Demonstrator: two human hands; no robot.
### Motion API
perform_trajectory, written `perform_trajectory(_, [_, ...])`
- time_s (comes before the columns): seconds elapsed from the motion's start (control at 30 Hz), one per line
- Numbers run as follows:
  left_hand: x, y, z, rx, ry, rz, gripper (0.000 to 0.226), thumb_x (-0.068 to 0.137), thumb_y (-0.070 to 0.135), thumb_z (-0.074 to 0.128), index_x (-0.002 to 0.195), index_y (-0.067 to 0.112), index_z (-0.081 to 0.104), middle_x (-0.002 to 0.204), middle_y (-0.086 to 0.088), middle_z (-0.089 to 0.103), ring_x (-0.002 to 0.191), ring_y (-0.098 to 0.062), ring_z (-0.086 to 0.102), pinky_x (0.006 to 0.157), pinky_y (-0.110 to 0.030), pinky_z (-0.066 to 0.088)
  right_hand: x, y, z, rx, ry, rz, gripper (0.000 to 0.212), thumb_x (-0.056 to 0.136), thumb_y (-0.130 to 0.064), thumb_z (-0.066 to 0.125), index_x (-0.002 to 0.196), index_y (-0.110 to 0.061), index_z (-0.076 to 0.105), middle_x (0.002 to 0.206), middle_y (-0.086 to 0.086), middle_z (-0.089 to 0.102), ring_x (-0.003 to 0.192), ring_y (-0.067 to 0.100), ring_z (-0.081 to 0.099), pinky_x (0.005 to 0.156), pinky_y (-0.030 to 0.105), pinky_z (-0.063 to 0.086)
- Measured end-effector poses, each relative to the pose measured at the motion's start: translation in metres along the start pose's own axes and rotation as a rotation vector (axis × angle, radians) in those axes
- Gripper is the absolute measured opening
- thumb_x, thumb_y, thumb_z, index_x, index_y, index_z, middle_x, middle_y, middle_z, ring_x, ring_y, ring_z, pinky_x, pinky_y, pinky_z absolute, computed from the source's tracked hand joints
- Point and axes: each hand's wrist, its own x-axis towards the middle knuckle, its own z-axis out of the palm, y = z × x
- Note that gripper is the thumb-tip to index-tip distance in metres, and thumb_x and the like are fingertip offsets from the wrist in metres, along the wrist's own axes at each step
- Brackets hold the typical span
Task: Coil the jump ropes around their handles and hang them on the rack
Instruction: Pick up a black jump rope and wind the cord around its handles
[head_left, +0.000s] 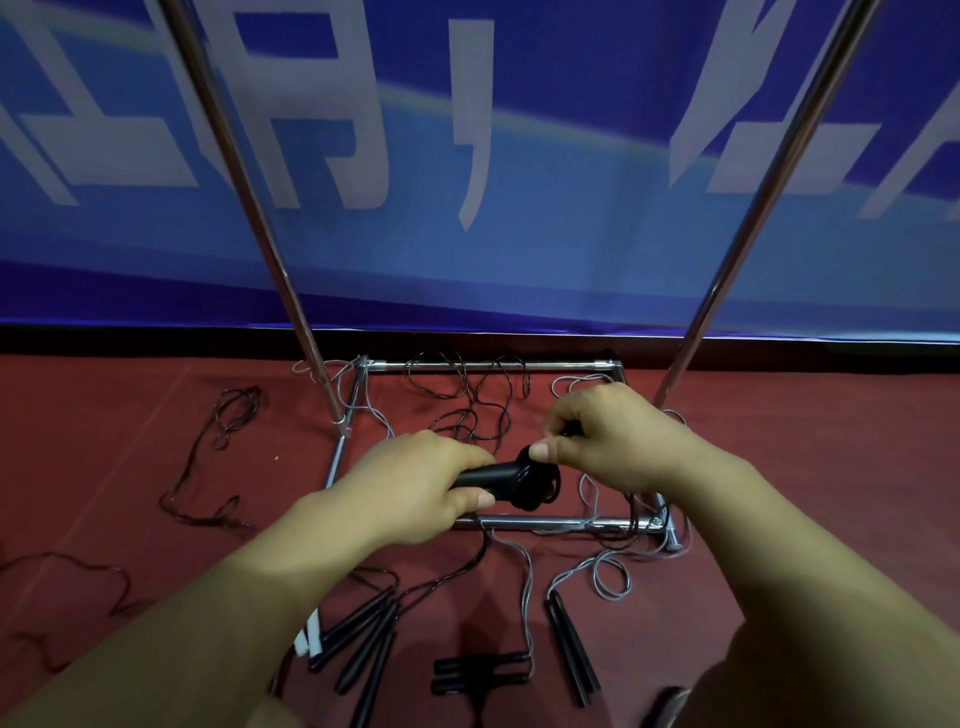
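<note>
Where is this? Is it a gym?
Probably a gym or sports hall. There's a red sports floor, a big blue banner on the wall, loose jump ropes lying about, and a metal rack to hang them on.

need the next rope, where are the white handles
In the head view, the white handles lie on the red floor at lower left, beside black handles, partly hidden by the left forearm.

Black jump rope handles (488, 475) and grey cords (613, 574) on a dark red floor (130, 467), silver rack (493, 366), blue banner (571, 234) with white lettering
</note>
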Motion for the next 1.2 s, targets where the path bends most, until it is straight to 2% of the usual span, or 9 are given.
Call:
perform_trajectory(0.2, [-0.003, 0.003, -0.008, -0.055, 0.002, -0.015, 0.017, 0.095, 0.050, 0.061, 0.107, 0.040, 0.063, 0.075, 0.007, 0.063, 0.073, -0.010, 0.060, 0.069, -0.033, 0.049, -0.005, -0.010, -0.004, 0.091, 0.045, 0.039, 0.027, 0.093, -0.044, 0.062, 0.077, -0.022, 0.064, 0.070, -0.005, 0.060, 0.065, 0.011, 0.054, 0.060, 0.029, 0.042])
perform_trajectory(0.37, [-0.006, 0.001, -0.009, -0.148, -0.081, 0.001, 0.014, 0.093, 0.048, 0.064, 0.105, 0.040, 0.066, 0.075, 0.012, 0.064, 0.070, -0.006, 0.060, 0.069, -0.032, 0.052, -0.010, -0.014, -0.006, 0.158, 0.055, -0.021, 0.023, 0.087, -0.041, 0.072, 0.071, -0.027, 0.065, 0.067, -0.004, 0.062, 0.059, 0.006, 0.051, 0.056, 0.018, 0.039])
perform_trajectory(0.5, [-0.010, -0.002, -0.010, -0.477, -0.213, 0.056, 0.009, 0.097, 0.033, 0.066, 0.104, 0.032, 0.070, 0.061, 0.012, 0.057, 0.057, -0.012, 0.059, 0.059, -0.029, 0.056, -0.010, -0.012, -0.009, 0.361, 0.020, -0.015, 0.019, 0.081, -0.034, 0.080, 0.075, -0.019, 0.069, 0.070, -0.002, 0.068, 0.063, 0.007, 0.058, 0.064, 0.024, 0.048])
perform_trajectory(0.67, [-0.015, -0.006, -0.017, -0.807, -0.309, 0.126, 0.015, 0.098, 0.023, 0.066, 0.112, 0.025, 0.072, 0.066, -0.003, 0.051, 0.058, -0.013, 0.051, 0.058, -0.033, 0.056, -0.008, -0.006, -0.013, 0.625, -0.041, 0.030, 0.032, 0.071, -0.043, 0.080, 0.069, -0.015, 0.064, 0.064, 0.001, 0.052, 0.064, 0.018, 0.043, 0.064, 0.032, 0.038])
perform_trajectory(0.83, [-0.017, -0.006, -0.020, -0.970, -0.370, 0.224, 0.014, 0.098, 0.020, 0.066, 0.111, 0.021, 0.072, 0.065, -0.008, 0.046, 0.054, -0.016, 0.047, 0.055, -0.029, 0.052, -0.002, -0.002, -0.007, 0.921, -0.194, 0.003, 0.038, 0.069, -0.047, 0.086, 0.072, -0.018, 0.062, 0.060, -0.007, 0.052, 0.056, 0.007, 0.042, 0.059, 0.021, 0.036])
perform_trajectory(0.97, [-0.017, -0.006, -0.019, -1.053, -0.312, 0.247, 0.028, 0.096, 0.021, 0.067, 0.115, 0.001, 0.067, 0.065, -0.005, 0.046, 0.053, -0.015, 0.047, 0.052, -0.027, 0.052, 0.001, 0.000, -0.003, 1.135, -0.216, -0.008, 0.037, 0.064, -0.047, 0.089, 0.072, -0.020, 0.065, 0.064, -0.002, 0.053, 0.056, 0.011, 0.047, 0.058, 0.024, 0.041])
perform_trajectory(1.03, [-0.017, -0.004, -0.021, -1.102, -0.240, 0.260, 0.020, 0.096, 0.019, 0.065, 0.109, 0.004, 0.070, 0.064, -0.005, 0.049, 0.051, -0.014, 0.047, 0.051, -0.026, 0.051, 0.003, -0.004, -0.001, 1.176, -0.164, 0.020, 0.032, 0.069, -0.044, 0.086, 0.071, -0.020, 0.066, 0.065, 0.002, 0.056, 0.056, 0.013, 0.051, 0.055, 0.024, 0.044])
perform_trajectory(1.1, [-0.016, -0.003, -0.024, -1.128, -0.166, 0.260, 0.017, 0.094, 0.023, 0.066, 0.106, 0.012, 0.071, 0.067, -0.013, 0.054, 0.048, -0.014, 0.053, 0.050, -0.024, 0.050, 0.007, -0.008, 0.001, 1.173, -0.084, 0.064, 0.016, 0.085, -0.025, 0.075, 0.073, -0.017, 0.067, 0.069, 0.010, 0.059, 0.057, 0.017, 0.054, 0.056, 0.026, 0.044])
perform_trajectory(1.2, [-0.012, -0.003, -0.026, -1.189, -0.046, 0.216, 0.038, 0.090, 0.032, 0.066, 0.111, 0.000, 0.064, 0.072, -0.014, 0.062, 0.047, -0.016, 0.058, 0.048, -0.022, 0.047, 0.010, -0.018, 0.006, 1.084, -0.041, 0.093, 0.017, 0.093, 0.002, 0.056, 0.087, -0.006, 0.069, 0.077, 0.016, 0.063, 0.067, 0.021, 0.058, 0.066, 0.031, 0.049])
